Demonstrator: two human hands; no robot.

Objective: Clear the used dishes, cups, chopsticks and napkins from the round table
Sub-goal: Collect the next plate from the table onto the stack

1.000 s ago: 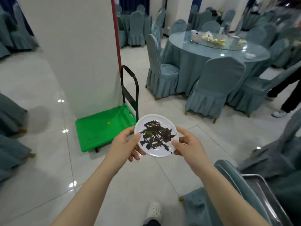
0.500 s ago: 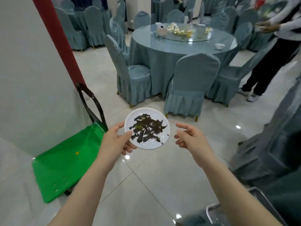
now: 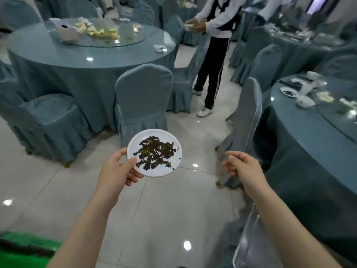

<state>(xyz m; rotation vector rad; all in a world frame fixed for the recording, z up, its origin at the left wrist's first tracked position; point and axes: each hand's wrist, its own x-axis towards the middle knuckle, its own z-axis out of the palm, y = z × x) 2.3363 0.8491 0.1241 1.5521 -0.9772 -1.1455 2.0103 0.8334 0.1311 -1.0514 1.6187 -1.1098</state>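
**Plate Passed to One Hand, Right Hand Freed**

Held now by the left hand alone: thumb over the near rim, fingers curled beneath, pinching a small round white plate. Half a second before, gripped at the same edge with the right hand close to the opposite rim; a second before, supported on both sides. Right hand since drifted well away from the plate, fingers loosely spread and holding nothing. Judged as a carry in progress, with the free hand made available for the next pickup.

On the plate, just beyond the left thumb, a smear of dark, glossy, leafy scraps with flecks of green; plate smooth, shallow, thin-rimmed, probably light and slippery where sauced. Below both hands, polished pale floor tiles showing lamp reflections. Near the left forearm, a blurred patch of bright green cart.

Past the right fingers, a round desk draped in blue-grey cloth, glass-topped, carrying dirty white dishes and crumpled napkins. Past the left fingers, a fabric-covered chair, soft and pleated at the skirt, then a second round desk with a glass turntable, scraps and a small dish. Beside it, a person standing in dark trousers and white top. Much clearing evidently left.
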